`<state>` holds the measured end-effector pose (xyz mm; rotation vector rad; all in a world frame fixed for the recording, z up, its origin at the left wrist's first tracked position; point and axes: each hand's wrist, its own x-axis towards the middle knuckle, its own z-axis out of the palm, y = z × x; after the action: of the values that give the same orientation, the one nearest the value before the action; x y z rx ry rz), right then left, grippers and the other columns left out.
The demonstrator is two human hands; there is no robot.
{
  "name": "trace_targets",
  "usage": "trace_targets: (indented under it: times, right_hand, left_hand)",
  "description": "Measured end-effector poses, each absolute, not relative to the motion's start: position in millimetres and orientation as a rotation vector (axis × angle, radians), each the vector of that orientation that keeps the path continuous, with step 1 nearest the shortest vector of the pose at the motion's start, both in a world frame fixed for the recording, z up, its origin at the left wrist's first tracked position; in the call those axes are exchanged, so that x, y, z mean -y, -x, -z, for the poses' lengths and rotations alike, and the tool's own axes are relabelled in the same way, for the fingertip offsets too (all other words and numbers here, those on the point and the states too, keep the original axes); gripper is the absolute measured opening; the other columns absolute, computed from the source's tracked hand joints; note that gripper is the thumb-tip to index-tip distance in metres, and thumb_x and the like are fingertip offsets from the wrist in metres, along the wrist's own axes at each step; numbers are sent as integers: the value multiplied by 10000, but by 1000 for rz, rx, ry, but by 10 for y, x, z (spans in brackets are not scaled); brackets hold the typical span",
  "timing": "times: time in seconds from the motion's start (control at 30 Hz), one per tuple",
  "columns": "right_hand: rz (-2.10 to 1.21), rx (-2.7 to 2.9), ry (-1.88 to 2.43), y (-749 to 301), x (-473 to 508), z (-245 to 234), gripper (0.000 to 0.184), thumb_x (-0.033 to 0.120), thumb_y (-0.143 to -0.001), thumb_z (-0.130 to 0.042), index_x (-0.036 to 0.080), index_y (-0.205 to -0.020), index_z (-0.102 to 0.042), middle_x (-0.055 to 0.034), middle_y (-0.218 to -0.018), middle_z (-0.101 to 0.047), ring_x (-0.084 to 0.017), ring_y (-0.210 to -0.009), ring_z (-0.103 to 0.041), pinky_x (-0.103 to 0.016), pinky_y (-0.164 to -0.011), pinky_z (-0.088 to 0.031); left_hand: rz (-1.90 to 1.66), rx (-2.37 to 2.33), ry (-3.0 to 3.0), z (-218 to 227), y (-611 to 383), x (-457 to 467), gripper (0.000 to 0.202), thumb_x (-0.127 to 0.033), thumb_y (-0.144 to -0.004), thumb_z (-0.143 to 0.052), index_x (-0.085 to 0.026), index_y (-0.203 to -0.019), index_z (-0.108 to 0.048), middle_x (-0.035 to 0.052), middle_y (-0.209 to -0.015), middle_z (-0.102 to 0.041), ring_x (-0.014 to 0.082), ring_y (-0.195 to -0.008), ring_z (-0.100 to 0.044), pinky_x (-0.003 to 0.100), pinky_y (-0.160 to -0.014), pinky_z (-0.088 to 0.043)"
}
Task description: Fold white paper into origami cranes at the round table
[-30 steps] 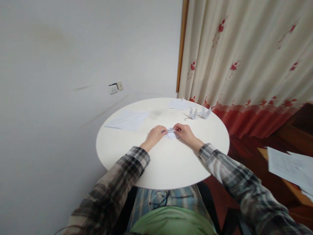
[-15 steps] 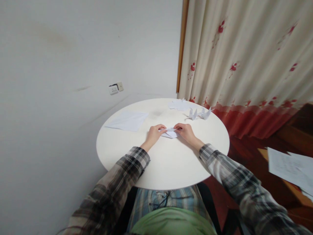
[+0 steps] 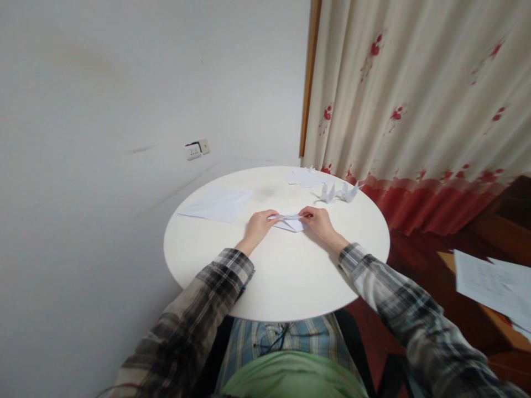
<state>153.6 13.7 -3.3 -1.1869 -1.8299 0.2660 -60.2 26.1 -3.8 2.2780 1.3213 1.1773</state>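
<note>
Between my two hands is a partly folded piece of white paper over the middle of the round white table. My left hand pinches its left end with thumb and fingertips. At the right end, my right hand grips the paper in the same way. The paper's upper edge is a narrow raised strip stretched from hand to hand, with a flatter, pointed part below it. Both fingertips partly cover the paper's ends.
A flat sheet of paper lies left of my hands. Two folded paper cranes stand at the back right, with more paper behind. A wall borders the left; a curtain hangs right. Written sheets lie lower right.
My hands have moved slightly apart, the left one outward along the paper. More of the paper's raised upper strip shows between them. The other things stay put.
</note>
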Motion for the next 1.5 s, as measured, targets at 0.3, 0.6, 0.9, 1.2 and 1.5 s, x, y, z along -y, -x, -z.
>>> trace_targets:
  times: [0.3,0.6,0.9,1.2,1.5]
  right_hand:
    - [-253,1832,1165,-1548,-138,51,88,150,-686,-591,179,-740,-654,-12,-697,-676,-136,-659,-611,-225,-637,-437]
    - [-235,1826,1177,-1544,-127,28,97,159,-697,-583,194,-751,-655,-6,-712,-677,-137,-665,-610,-230,-636,-432]
    - [-186,1817,1200,-1599,-154,42,112,151,-690,-591,200,-766,-657,-9,-729,-682,-147,-680,-617,-237,-651,-440]
    - [-151,1844,1219,-1613,-150,43,132,135,-692,-576,201,-768,-662,-12,-732,-684,-152,-685,-620,-241,-659,-441]
    - [-202,1872,1173,-1581,-123,25,100,158,-703,-587,200,-759,-660,-12,-730,-685,-144,-679,-621,-230,-655,-444]
  left_hand:
    - [-1189,-1352,-2350,58,638,-280,78,-251,-728,-599,-182,-764,-606,8,-743,-639,138,-690,-568,238,-654,-410]
    - [-1289,-1447,-2102,38,637,-314,113,-271,-672,-651,-161,-684,-630,19,-650,-639,139,-629,-578,238,-591,-422]
    - [-1285,-1486,-2109,19,730,-351,117,-276,-678,-639,-165,-644,-631,21,-649,-649,140,-628,-582,241,-604,-421]
    - [-1290,-1408,-2303,82,759,-381,383,-226,-676,-653,-183,-1046,-563,60,-1027,-615,159,-870,-567,293,-774,-447]
    - [-1184,-1331,-2184,69,661,-339,201,-333,-728,-599,-166,-794,-690,51,-812,-694,171,-743,-614,267,-708,-462]
